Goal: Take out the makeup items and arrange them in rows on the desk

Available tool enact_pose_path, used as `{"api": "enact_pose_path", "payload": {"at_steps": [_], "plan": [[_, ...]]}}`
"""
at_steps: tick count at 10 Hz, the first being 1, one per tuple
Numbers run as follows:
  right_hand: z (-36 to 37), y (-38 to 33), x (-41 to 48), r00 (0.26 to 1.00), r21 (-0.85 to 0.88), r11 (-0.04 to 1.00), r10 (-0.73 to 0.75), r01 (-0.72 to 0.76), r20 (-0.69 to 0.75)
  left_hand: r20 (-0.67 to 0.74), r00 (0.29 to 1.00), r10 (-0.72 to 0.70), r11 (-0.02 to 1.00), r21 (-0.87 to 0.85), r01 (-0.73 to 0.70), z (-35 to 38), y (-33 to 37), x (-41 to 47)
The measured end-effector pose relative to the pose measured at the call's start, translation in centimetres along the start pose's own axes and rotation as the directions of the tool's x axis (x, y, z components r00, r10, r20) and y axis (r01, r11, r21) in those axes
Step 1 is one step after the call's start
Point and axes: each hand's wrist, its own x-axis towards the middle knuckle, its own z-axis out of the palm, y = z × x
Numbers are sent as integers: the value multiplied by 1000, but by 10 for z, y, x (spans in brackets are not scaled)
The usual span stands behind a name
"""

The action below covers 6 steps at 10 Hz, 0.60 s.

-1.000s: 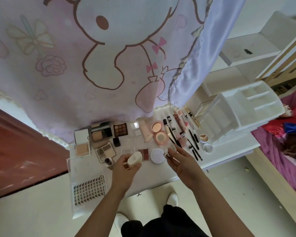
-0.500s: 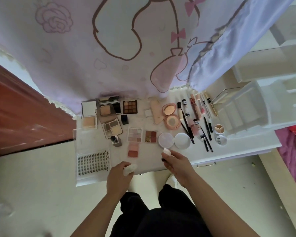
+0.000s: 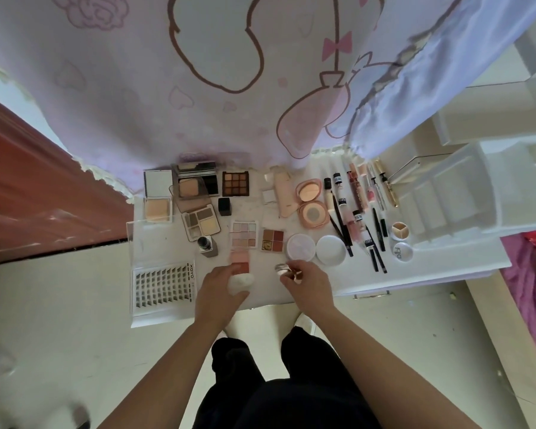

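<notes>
Makeup lies in rows on the white desk (image 3: 421, 274): powder compacts (image 3: 157, 209), eyeshadow palettes (image 3: 244, 234), round white jars (image 3: 331, 250), pencils and tubes (image 3: 361, 212). My left hand (image 3: 220, 289) holds a white egg-shaped sponge (image 3: 241, 282) near the desk's front edge, just below a pink blush pan (image 3: 239, 261). My right hand (image 3: 307, 281) pinches a small shiny silver and rose-gold item (image 3: 287, 269) just above the desk, in front of the left white jar (image 3: 300, 246).
A clear lash tray (image 3: 163, 286) sits at the desk's front left corner. An empty white organizer (image 3: 464, 193) stands at the right. A pink printed curtain (image 3: 198, 72) hangs over the desk's back. My legs stand close to the front edge.
The view has tilted down and closer. Both hands dropped from above the items to the desk's front edge, still holding the sponge and the small shiny item.
</notes>
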Motion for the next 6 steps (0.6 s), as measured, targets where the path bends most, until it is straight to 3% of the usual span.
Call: {"api": "enact_pose_path", "payload": {"at_steps": [2, 6], "plan": [[24, 3, 14, 960, -418, 865, -250, 279, 123, -52, 997, 54, 996, 70, -51, -2, -4, -11], [41, 16, 19, 938, -484, 807, -329, 338, 107, -55, 998, 30, 989, 147, -21, -7, -11, -9]]}}
